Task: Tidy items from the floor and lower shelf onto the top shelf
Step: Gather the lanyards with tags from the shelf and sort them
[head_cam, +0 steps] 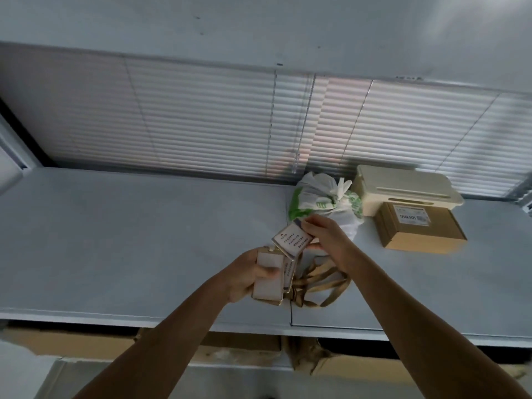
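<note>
Both my hands are raised over the grey top shelf. My left hand grips a stack of card holders with gold edges. My right hand pinches another badge card with printed text, tilted above the stack. Tan lanyard straps hang from the cards and lie looped on the shelf under my right wrist.
On the shelf behind my right hand sit a knotted white and green plastic bag, a cream plastic box and a brown cardboard box. Closed window blinds run behind the shelf. Cardboard shows on the shelf below.
</note>
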A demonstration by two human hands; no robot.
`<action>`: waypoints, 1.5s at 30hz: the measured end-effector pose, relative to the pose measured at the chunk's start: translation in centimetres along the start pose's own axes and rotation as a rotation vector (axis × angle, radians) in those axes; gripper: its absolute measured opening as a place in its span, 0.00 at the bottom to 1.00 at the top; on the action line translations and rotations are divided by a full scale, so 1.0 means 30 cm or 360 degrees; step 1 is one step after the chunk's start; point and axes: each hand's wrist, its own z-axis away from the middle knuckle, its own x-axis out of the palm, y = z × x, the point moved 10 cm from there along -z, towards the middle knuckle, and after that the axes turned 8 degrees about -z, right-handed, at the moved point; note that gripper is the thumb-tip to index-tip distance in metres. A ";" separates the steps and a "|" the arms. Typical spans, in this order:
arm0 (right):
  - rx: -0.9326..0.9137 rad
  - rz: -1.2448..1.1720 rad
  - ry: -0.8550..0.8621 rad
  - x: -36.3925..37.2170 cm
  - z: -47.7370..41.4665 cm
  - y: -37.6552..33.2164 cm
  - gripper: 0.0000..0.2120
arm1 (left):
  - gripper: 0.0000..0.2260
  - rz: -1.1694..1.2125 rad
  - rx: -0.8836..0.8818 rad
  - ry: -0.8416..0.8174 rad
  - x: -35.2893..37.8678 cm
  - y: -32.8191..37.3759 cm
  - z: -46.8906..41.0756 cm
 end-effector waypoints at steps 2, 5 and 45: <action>-0.0121 -0.0066 -0.0188 0.020 -0.009 -0.060 0.06 | 0.18 0.0020 -0.0001 0.0042 -0.011 0.016 -0.009; -0.0219 0.0112 -0.0415 0.086 -0.015 -0.095 0.07 | 0.14 0.0168 -0.0060 0.0145 -0.030 0.031 -0.029; -0.0194 -0.0109 -0.0782 0.173 0.016 -0.020 0.09 | 0.24 -0.0226 0.0096 -0.0085 -0.141 0.361 0.020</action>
